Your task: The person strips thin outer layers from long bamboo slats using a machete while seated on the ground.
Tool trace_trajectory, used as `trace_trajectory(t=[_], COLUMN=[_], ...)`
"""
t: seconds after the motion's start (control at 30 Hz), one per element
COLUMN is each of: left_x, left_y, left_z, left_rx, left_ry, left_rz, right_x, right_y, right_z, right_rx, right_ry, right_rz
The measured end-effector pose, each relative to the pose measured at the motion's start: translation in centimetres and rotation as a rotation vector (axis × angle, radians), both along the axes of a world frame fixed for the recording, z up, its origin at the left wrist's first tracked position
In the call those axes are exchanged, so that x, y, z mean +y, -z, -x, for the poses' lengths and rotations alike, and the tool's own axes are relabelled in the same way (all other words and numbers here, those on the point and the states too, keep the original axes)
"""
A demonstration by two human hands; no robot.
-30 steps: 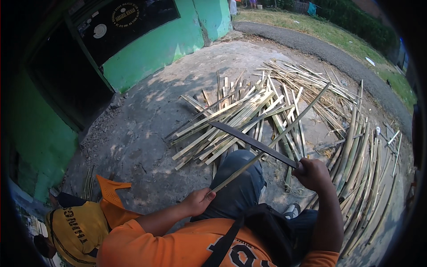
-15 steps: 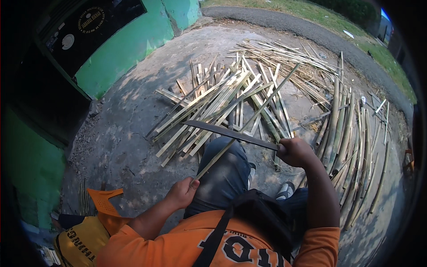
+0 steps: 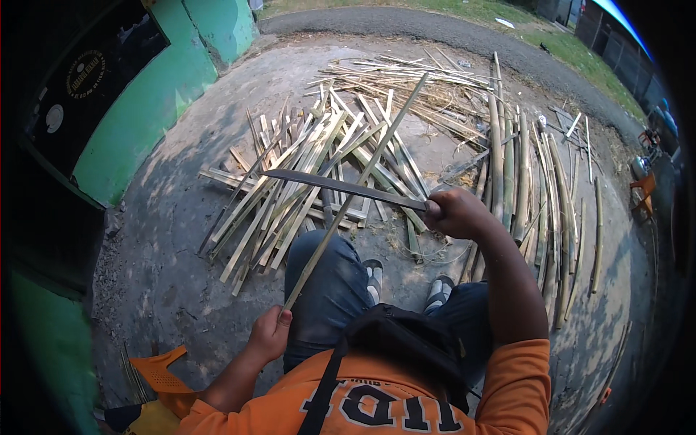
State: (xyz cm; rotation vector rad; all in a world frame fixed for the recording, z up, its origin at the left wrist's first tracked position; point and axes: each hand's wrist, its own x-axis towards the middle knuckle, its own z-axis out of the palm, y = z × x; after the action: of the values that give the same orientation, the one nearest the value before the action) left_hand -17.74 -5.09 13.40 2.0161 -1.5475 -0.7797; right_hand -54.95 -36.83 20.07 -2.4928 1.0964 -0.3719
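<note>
My left hand (image 3: 271,335) is closed round the near end of a long, thin bamboo strip (image 3: 313,264). The strip slants up and away to the right, passing over my left knee (image 3: 319,254). In my right hand (image 3: 461,214) is the handle of a machete (image 3: 319,180), its long dark blade pointing left. The blade crosses the strip partway along its length; whether its edge bites into the bamboo cannot be made out. Beyond the blade lies a loose pile of split bamboo strips (image 3: 290,196) on the ground.
Bamboo poles (image 3: 522,174) lie lengthwise to my right, with thinner strips (image 3: 406,80) heaped farther off. A green wall (image 3: 138,130) stands at the left. An orange plastic chair (image 3: 161,370) is at lower left, and a paved road (image 3: 406,29) runs across the back.
The view has swung to the right. The strip now points more steeply away from me, and the machete blade crosses it farther from my left hand. Both hands keep their hold.
</note>
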Motion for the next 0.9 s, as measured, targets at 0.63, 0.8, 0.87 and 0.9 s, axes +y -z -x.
trace_trajectory(t=[0.63,0.8,0.87,0.9], left_x=[-1.2,-1.4,-1.5,-1.4], left_y=[0.1,-0.2,-0.6,-0.6], left_z=[0.0,0.2,0.3,0.4], left_rx=[0.041,0.056,0.047,0.043], left_ry=[0.027,0.027,0.042,0.038], left_rz=[-0.029,-0.016,-0.038,-0.054], right_x=[4.6,4.0,2.8,3.0], right_y=[1.4,0.2,-0.5,-0.2], right_z=[0.3,-0.7,-0.6,-0.6], right_rx=[0.009,0.192,0.303,0.303], right_ry=[0.053,0.018,0.119,0.119], right_rz=[0.065,0.066,-0.076,-0.085])
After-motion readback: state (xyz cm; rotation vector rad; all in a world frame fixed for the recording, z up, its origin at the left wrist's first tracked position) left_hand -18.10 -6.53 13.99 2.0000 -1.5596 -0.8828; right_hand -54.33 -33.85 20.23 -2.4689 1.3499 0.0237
